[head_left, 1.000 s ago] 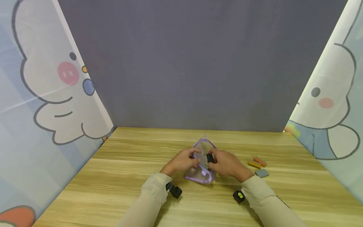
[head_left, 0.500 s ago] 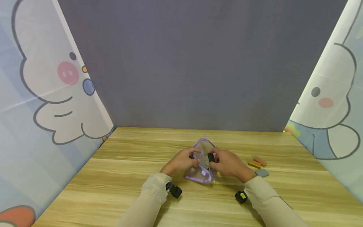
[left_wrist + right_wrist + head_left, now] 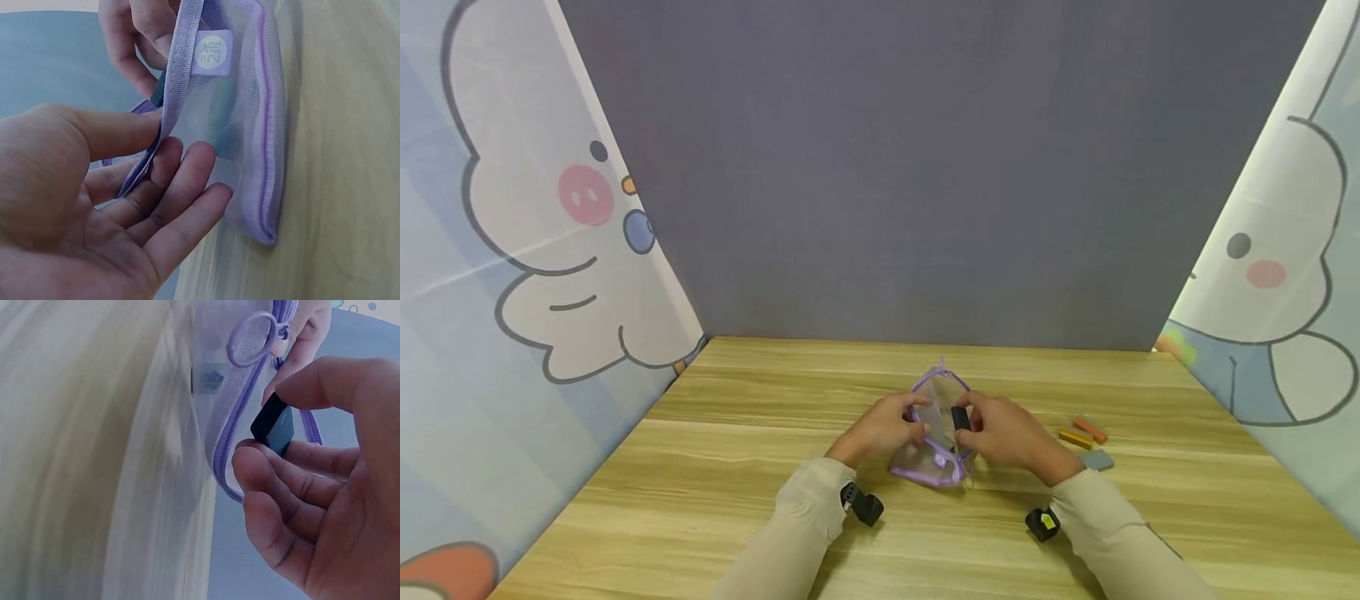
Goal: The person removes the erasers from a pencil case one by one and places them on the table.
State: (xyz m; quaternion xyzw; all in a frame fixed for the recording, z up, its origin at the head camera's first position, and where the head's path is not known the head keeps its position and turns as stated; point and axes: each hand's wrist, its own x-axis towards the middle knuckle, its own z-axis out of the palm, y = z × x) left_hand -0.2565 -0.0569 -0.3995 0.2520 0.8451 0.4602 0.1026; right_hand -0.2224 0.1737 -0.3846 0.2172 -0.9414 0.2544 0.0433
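Note:
A mesh zipper pouch (image 3: 917,461) with purple trim stands unzipped on the wooden table. My left hand (image 3: 883,427) pinches its near-left rim between thumb and fingers, holding the mouth apart. In the left wrist view, the purple edge tape (image 3: 181,69) runs between thumb and fingers, beside a small printed tag (image 3: 211,53). My right hand (image 3: 1000,429) pinches a small black block (image 3: 274,424) by its ends, at the zipper side of the mouth. Through the mesh, a dark greenish shape (image 3: 220,112) shows inside. A round zipper pull (image 3: 251,339) hangs close by the block.
To the right of the right hand lie an orange block (image 3: 1090,429), a yellow block (image 3: 1077,438) and a grey block (image 3: 1097,459), the last partly behind the forearm. A dark grey panel (image 3: 880,183) borders the table's far edge, with printed curtains on both sides.
My right hand has shifted slightly right with the black block, which shows more clearly at the pouch's mouth. The left hand keeps its hold on the rim.

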